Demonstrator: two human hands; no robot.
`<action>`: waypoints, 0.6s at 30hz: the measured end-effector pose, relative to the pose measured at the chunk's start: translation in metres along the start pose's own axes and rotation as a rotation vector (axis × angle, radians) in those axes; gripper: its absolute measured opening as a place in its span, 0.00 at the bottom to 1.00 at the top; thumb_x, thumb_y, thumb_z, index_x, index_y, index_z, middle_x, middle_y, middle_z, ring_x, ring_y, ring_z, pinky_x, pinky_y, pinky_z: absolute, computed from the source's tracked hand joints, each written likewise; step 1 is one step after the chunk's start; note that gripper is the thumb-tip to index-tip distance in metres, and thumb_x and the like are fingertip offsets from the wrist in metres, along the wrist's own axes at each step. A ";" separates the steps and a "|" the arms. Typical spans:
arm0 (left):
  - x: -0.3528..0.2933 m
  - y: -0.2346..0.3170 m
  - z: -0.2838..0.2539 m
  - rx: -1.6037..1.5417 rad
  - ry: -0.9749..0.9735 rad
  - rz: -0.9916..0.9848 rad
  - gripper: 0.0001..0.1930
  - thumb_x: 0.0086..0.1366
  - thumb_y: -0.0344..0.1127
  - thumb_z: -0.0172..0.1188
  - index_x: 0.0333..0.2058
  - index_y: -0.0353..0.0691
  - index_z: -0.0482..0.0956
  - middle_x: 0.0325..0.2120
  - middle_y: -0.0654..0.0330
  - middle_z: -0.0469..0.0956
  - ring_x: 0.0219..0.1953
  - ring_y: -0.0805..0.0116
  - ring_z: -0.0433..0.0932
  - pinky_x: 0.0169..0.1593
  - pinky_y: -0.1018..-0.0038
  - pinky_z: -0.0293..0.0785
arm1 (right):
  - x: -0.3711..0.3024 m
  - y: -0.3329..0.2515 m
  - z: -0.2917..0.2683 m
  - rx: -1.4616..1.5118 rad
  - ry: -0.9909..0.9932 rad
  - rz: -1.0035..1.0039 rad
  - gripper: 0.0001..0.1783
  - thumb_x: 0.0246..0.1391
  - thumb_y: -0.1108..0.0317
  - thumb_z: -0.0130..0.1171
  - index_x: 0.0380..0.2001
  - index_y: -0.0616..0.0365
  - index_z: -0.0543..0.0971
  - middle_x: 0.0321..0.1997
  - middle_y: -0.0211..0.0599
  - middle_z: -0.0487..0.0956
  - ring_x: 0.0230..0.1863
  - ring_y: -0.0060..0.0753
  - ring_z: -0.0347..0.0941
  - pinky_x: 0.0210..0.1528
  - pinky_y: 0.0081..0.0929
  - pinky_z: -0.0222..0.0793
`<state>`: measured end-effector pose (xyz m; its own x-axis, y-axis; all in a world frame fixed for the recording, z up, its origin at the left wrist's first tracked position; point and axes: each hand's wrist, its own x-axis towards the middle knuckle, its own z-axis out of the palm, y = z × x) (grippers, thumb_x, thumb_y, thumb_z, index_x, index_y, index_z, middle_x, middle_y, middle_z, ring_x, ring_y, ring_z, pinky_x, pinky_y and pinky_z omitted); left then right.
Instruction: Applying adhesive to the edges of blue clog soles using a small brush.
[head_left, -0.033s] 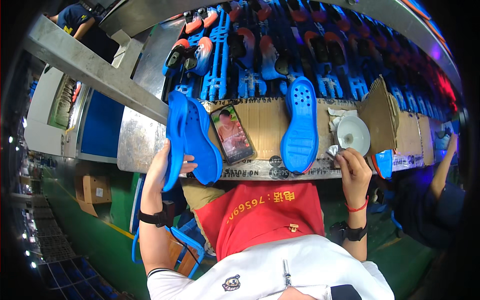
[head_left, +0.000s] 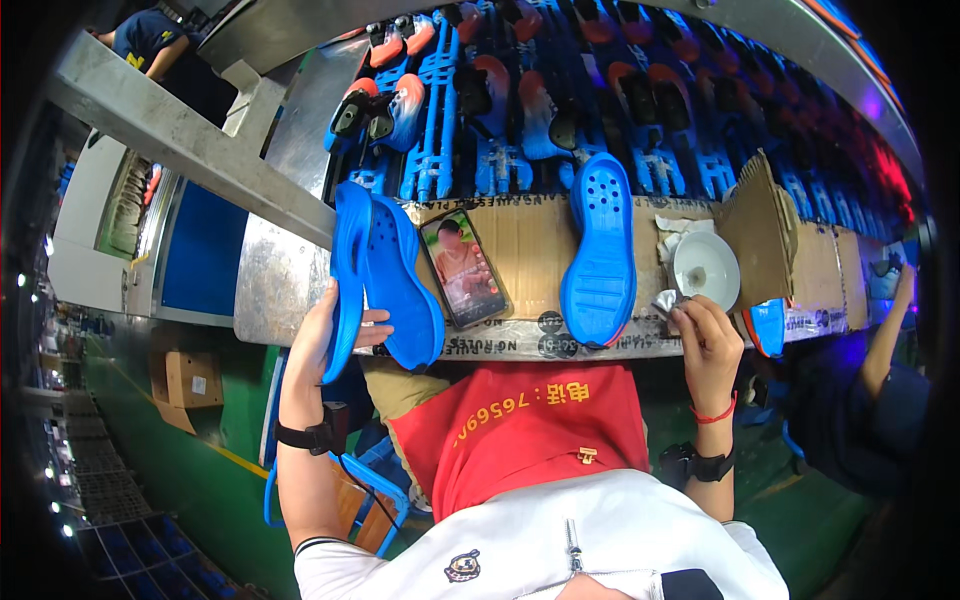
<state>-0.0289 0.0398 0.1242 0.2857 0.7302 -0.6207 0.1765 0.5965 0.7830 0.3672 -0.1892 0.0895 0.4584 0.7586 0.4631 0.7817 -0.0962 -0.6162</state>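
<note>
My left hand (head_left: 318, 335) is closed around the outer side of a blue shoe sole (head_left: 347, 290), held on edge. Right beside it, a second blue sole (head_left: 405, 310) lies with its inner face up and its end at the table edge. A third blue sole (head_left: 600, 260), with small holes at its far end, lies on the cardboard in the middle. Between thumb and fingers of my right hand (head_left: 710, 340) is a crumpled white cloth (head_left: 666, 299), just beside a white bowl (head_left: 728, 262) with a little something in its bottom.
A phone (head_left: 465, 270) playing a video lies between the soles on taped cardboard (head_left: 525, 240). Behind, blue racks (head_left: 433, 130) carry orange-and-white shoes. A cardboard flap (head_left: 757, 225) stands beside the bowl. A metal beam (head_left: 190, 130) crosses at left. Another person's arm (head_left: 888, 335) is at far right.
My left hand and the sole in it have shifted very slightly to the left. My right hand stays in place with the cloth.
</note>
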 end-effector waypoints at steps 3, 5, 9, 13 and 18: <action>0.003 -0.004 -0.015 -0.092 -0.132 0.026 0.28 0.72 0.54 0.41 0.37 0.29 0.72 0.45 0.31 0.74 0.49 0.38 0.76 0.52 0.48 0.75 | 0.002 0.000 0.000 -0.005 0.004 -0.010 0.08 0.48 0.77 0.65 0.33 0.63 0.78 0.36 0.41 0.80 0.27 0.37 0.76 0.28 0.26 0.70; 0.004 -0.007 -0.023 -0.095 -0.397 0.225 0.21 0.69 0.50 0.48 0.35 0.34 0.73 0.51 0.29 0.70 0.54 0.31 0.70 0.56 0.47 0.70 | 0.004 0.000 0.001 -0.017 0.019 -0.024 0.08 0.48 0.77 0.65 0.33 0.63 0.78 0.36 0.42 0.80 0.27 0.37 0.76 0.28 0.26 0.70; -0.005 0.004 -0.020 -0.309 -0.464 0.165 0.15 0.67 0.44 0.54 0.36 0.36 0.73 0.56 0.30 0.65 0.55 0.31 0.69 0.57 0.48 0.70 | 0.004 0.000 0.000 -0.011 0.024 -0.027 0.08 0.48 0.77 0.65 0.33 0.63 0.78 0.36 0.42 0.80 0.26 0.37 0.76 0.28 0.26 0.70; -0.029 0.005 -0.003 -0.199 -0.347 0.219 0.19 0.68 0.40 0.53 0.49 0.31 0.70 0.59 0.34 0.63 0.53 0.46 0.74 0.52 0.56 0.77 | 0.002 -0.001 -0.004 -0.025 0.023 -0.010 0.08 0.49 0.77 0.65 0.33 0.64 0.78 0.36 0.42 0.80 0.26 0.36 0.75 0.27 0.26 0.69; -0.048 -0.004 0.069 -0.185 -0.269 0.442 0.43 0.50 0.15 0.61 0.64 0.37 0.51 0.56 0.53 0.66 0.59 0.57 0.69 0.61 0.59 0.68 | 0.008 -0.008 -0.008 -0.032 0.048 -0.036 0.08 0.48 0.78 0.65 0.33 0.64 0.78 0.36 0.41 0.79 0.25 0.34 0.75 0.27 0.24 0.69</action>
<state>0.0214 -0.0205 0.1539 0.5304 0.8278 -0.1826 -0.1765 0.3185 0.9313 0.3680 -0.1878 0.1035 0.4487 0.7300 0.5155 0.8111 -0.0904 -0.5779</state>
